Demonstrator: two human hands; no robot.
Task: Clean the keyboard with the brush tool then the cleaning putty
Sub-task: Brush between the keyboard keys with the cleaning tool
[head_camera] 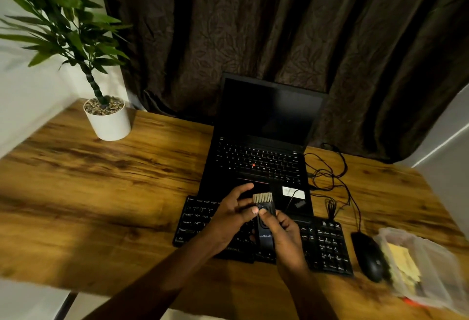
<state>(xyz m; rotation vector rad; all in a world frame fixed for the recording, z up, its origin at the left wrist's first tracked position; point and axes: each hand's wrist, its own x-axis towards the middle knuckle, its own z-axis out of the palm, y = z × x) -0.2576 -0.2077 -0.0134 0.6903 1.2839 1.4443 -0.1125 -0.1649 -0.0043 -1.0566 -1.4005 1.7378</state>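
Note:
A black external keyboard [327,246] lies on the wooden desk [101,205] in front of an open black laptop [261,142]. Both hands hold a black brush tool [265,215] above the keyboard's middle, its pale bristles pointing up and away. My right hand [286,241] wraps the brush's handle, thumb on its front. My left hand [233,215] touches the brush's head from the left, fingertips at the base of the bristles. A clear plastic box [421,266] at the right holds something yellow, possibly the putty; motion blur hides detail.
A black mouse [368,256] sits between the keyboard and the plastic box, its cable looping beside the laptop. A potted plant in a white pot [109,121] stands at the desk's back left. Dark curtains hang behind the desk.

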